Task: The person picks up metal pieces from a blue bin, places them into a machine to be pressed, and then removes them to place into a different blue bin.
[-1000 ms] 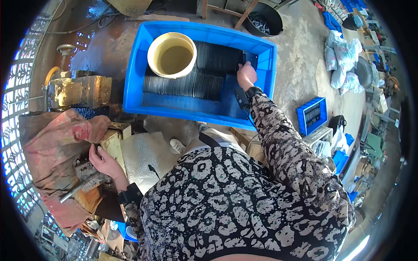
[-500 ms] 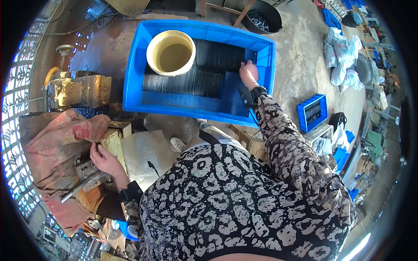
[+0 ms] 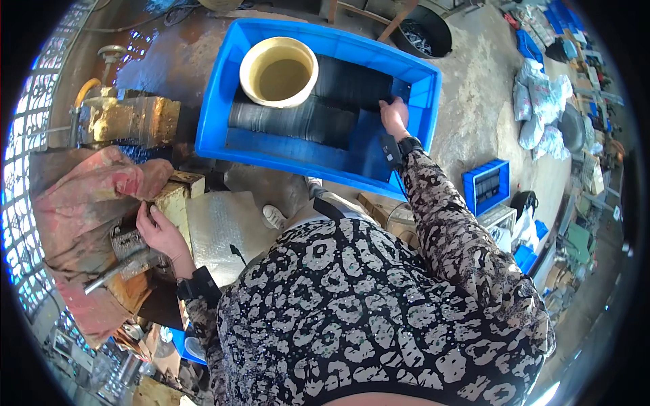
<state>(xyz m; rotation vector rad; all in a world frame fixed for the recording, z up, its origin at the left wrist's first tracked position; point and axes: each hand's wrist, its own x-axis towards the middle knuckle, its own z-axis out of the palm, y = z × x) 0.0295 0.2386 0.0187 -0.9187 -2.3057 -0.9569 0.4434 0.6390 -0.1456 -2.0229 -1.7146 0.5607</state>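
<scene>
My right hand (image 3: 395, 117) reaches into a large blue plastic crate (image 3: 271, 157), at the right end of the far row of thin black plates (image 3: 352, 80). Its fingers are closed by the last plates; what they pinch is hidden. A nearer row of the same plates (image 3: 294, 120) stands packed on edge. A cream bucket (image 3: 313, 84) sits on the plates at the crate's left. My left hand (image 3: 161, 233) is open beside a greasy metal fixture with a bar handle (image 3: 112, 276), its fingers loosely apart. A stained reddish cloth (image 3: 88, 210) drapes over that fixture.
A yellowish metal block (image 3: 128, 122) stands left of the crate. Bubble wrap (image 3: 220, 227) lies near my left hand. A small blue crate of black parts (image 3: 486, 187) is at the right. Farther back are a black tub (image 3: 423, 34) and white sacks (image 3: 538, 101).
The whole view has shifted slightly, with the crate a little higher and to the right. Both hands stay in about the same places, the right at the end of the far row.
</scene>
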